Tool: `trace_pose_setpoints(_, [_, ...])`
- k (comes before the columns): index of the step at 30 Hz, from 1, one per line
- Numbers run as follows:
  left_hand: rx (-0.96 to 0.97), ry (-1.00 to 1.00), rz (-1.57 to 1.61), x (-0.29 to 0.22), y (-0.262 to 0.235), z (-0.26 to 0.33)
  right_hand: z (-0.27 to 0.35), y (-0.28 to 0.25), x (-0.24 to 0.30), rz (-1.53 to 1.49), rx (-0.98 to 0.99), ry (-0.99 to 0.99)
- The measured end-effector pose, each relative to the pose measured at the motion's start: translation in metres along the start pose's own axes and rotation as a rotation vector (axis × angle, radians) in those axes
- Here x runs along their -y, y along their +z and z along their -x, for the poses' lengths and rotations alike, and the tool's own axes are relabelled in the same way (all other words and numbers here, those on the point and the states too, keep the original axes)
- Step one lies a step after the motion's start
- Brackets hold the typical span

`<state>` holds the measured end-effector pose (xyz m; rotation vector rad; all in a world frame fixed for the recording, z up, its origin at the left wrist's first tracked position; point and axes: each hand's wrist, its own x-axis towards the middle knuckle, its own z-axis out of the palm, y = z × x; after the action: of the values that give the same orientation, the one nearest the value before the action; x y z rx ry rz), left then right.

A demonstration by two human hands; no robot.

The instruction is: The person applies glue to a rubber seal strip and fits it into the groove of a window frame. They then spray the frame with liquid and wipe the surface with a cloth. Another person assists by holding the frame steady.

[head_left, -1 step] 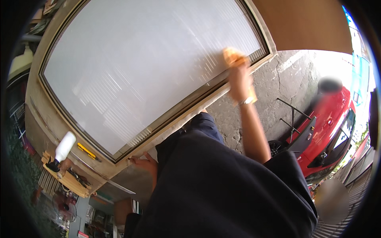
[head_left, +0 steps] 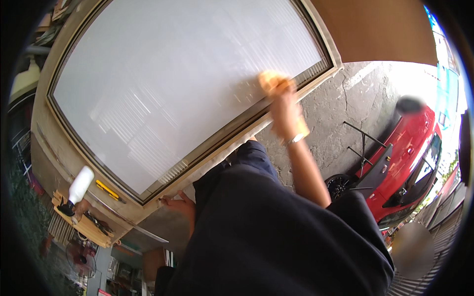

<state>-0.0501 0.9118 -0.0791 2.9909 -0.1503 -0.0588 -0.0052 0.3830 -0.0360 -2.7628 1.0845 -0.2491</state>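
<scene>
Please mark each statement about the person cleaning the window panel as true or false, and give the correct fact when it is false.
1. The right hand presses an orange cloth on the frosted glass panel. True.
2. The left hand holds the white spray bottle. False: the bottle lies apart on a wooden board; the hand rests at the frame's edge.
3. A blue car stands nearby. False: the car is red.
4. The right wrist wears a watch. True.

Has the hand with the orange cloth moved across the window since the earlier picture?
No. The right hand and orange cloth sit at the same spot near the window frame's lower corner.
</scene>
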Motion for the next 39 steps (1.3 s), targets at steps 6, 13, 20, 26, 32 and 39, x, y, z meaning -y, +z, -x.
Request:
trace_pose_setpoints(6, [0.056,-0.126,0.024,-0.017,-0.01,0.004,-0.068,-0.031,-0.052,0.167,0.219,0.425])
trace_pose_setpoints(13, [0.024,-0.143,0.039,-0.017,0.003,0.002,-0.051,-0.034,-0.039,-0.055,0.125,0.285])
trace_pose_setpoints(20, [0.092,-0.122,0.02,-0.017,-0.001,-0.007,-0.101,-0.03,-0.114,0.062,0.145,0.497])
trace_pose_setpoints(26, [0.068,-0.138,0.017,-0.011,0.005,0.001,-0.075,-0.023,-0.082,-0.034,0.067,0.269])
trace_pose_setpoints(32, [0.108,-0.131,-0.074,-0.014,-0.002,0.007,-0.088,-0.032,-0.079,0.022,0.091,0.297])
trace_pose_setpoints(39, [0.04,-0.095,-0.012,-0.027,0.0,0.002,0.023,-0.041,0.094,-0.115,0.62,-0.224])
